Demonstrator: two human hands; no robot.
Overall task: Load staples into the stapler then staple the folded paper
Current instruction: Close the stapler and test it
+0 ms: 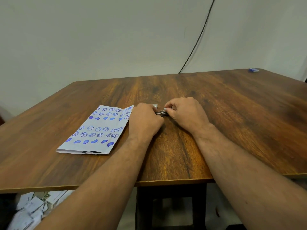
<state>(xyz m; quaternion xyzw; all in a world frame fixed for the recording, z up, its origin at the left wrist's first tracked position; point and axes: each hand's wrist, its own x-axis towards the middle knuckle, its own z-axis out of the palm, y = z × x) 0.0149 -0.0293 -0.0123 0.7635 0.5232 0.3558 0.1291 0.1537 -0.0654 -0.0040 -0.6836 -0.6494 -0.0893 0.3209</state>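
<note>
A small metal stapler (161, 112) lies on the wooden table (232, 113), mostly hidden between my two hands. My left hand (144, 119) grips its left end. My right hand (186, 111) pinches its right end with fingertips; whether it holds staples I cannot tell. A small grey box (155, 105) peeks out just behind my left hand. The folded paper (98, 130), white with blue stamped smileys and hearts, lies flat to the left, its right edge touching my left hand.
A small blue object (253, 70) sits at the table's far right corner. A black cable (199, 37) runs down the wall behind the table. Loose papers (29, 209) lie on the floor below the near left edge.
</note>
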